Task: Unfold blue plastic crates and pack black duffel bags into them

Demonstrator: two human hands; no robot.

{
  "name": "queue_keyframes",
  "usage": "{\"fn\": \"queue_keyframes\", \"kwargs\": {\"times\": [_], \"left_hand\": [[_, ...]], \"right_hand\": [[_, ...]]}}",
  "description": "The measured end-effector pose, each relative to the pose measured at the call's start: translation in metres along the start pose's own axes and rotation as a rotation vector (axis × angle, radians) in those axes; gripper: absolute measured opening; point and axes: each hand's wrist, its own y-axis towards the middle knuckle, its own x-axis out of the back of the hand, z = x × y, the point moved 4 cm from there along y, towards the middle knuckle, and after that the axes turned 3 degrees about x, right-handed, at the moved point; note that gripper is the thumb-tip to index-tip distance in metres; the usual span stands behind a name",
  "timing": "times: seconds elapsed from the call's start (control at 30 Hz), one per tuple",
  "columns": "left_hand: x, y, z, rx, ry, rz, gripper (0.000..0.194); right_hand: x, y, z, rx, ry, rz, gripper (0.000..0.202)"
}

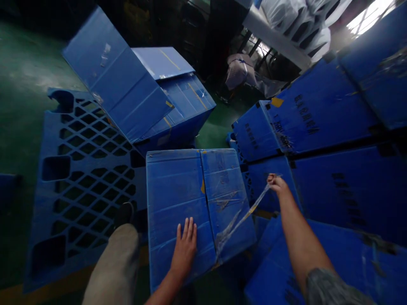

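Note:
A blue corrugated box point(174, 186) stands in front of me, its two top flaps meeting along a seam. My left hand point(185, 243) lies flat on the left flap, fingers stretched out. Off the box's right side, my right hand point(276, 183) is closed on the end of a strip of clear tape point(244, 216). The strip runs taut and crumpled from that hand down to the seam near the box's front edge, where it still sticks. Some wrinkled tape and a small yellow piece show on the flaps.
A blue lattice pallet point(54, 140) lies on the green floor at left, my foot on or beside it. Blue boxes with raised flaps point(111, 76) stand behind. Stacked blue boxes point(318, 106) rise on the right, and another box point(318, 258) sits low at the front right.

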Motion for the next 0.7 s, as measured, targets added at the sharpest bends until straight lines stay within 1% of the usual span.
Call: {"fn": "queue_keyframes", "kwargs": {"times": [0.03,0.07,0.1,0.13,0.17,0.2,0.27,0.3,0.37,0.43,0.5,0.57,0.6,0.67,0.7], "left_hand": [[0.006,0.013,-0.003,-0.036,0.000,-0.036,0.055],[0.013,0.029,-0.007,-0.101,0.002,-0.050,0.052],[0.020,0.047,-0.012,-0.178,0.001,-0.046,0.051],[0.026,0.064,-0.015,-0.254,0.014,-0.030,0.049],[0.032,0.080,-0.019,-0.333,0.040,-0.001,0.045],[0.038,0.094,-0.021,-0.381,0.059,0.020,0.041],[0.046,0.110,-0.023,-0.449,0.106,0.058,0.035],[0.050,0.113,-0.024,-0.466,0.128,0.071,0.033],[0.053,0.113,-0.028,-0.497,0.175,0.097,0.029],[0.054,0.113,-0.036,-0.523,0.215,0.127,0.027],[0.054,0.117,-0.046,-0.552,0.246,0.165,0.021],[0.057,0.124,-0.057,-0.590,0.273,0.210,0.017],[0.061,0.125,-0.062,-0.610,0.284,0.230,0.019],[0.076,0.119,-0.070,-0.644,0.303,0.265,0.027],[0.088,0.109,-0.071,-0.655,0.309,0.265,0.033]], "right_hand": [[0.024,0.002,-0.018,-0.043,-0.025,-0.012,0.021],[0.039,0.002,-0.036,-0.081,-0.044,-0.023,0.019],[0.045,0.000,-0.053,-0.106,-0.058,-0.038,0.017],[0.042,-0.004,-0.068,-0.114,-0.069,-0.056,0.013],[0.032,-0.011,-0.082,-0.112,-0.074,-0.069,0.012],[0.015,-0.019,-0.092,-0.104,-0.066,-0.076,0.016],[-0.027,-0.044,-0.100,-0.021,-0.080,-0.046,0.030],[-0.050,-0.059,-0.099,0.057,-0.119,-0.002,0.036],[-0.090,-0.091,-0.090,0.235,-0.272,0.106,0.044],[-0.117,-0.119,-0.085,0.360,-0.461,0.172,0.047],[-0.129,-0.137,-0.087,0.393,-0.583,0.168,0.050],[-0.132,-0.145,-0.094,0.417,-0.643,0.145,0.051],[-0.131,-0.146,-0.098,0.431,-0.654,0.139,0.051],[-0.130,-0.145,-0.105,0.452,-0.663,0.130,0.051],[-0.129,-0.144,-0.108,0.461,-0.662,0.127,0.051]]}}
